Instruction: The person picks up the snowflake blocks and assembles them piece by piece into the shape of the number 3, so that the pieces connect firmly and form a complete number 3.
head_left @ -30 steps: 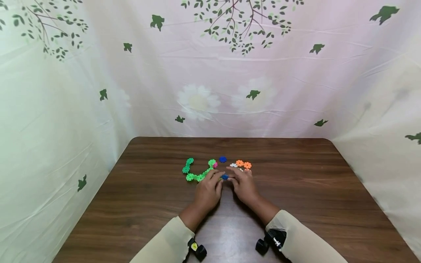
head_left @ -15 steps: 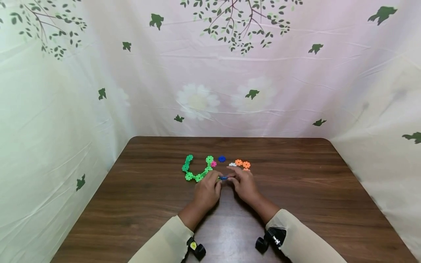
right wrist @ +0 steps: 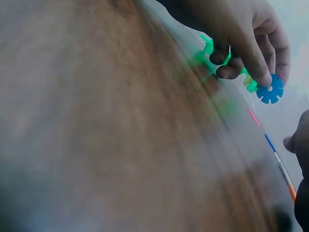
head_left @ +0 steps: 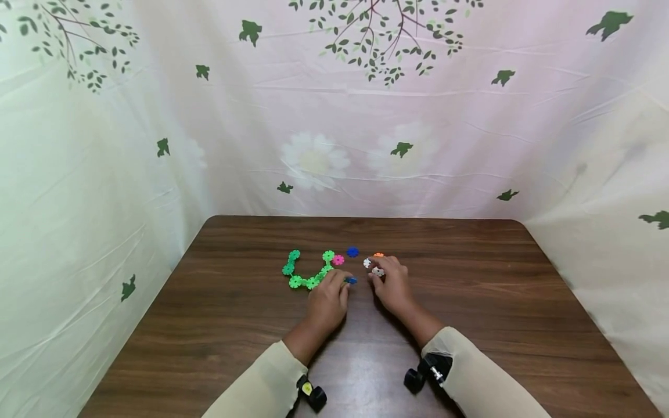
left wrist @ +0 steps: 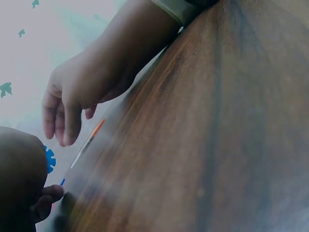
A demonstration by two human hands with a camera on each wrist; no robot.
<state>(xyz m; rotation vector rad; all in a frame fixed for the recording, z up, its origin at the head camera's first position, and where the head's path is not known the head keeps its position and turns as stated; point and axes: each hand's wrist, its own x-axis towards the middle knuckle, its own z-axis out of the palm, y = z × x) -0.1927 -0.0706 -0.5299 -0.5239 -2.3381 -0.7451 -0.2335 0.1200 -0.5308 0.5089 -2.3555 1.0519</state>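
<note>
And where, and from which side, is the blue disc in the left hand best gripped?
Likely its free notched rim, pinched across the flat faces, coming from the right: the blue disc juts that way beyond the left hand.

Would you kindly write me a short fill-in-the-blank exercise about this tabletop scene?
The left grip pinches a disc coloured ____.
The curved chain is mostly ____.
The small disc between the chain and the lone blue disc is ____.
On the curtain, the winged green shapes are ____.
Missing words: blue; green; pink; birds.
</note>
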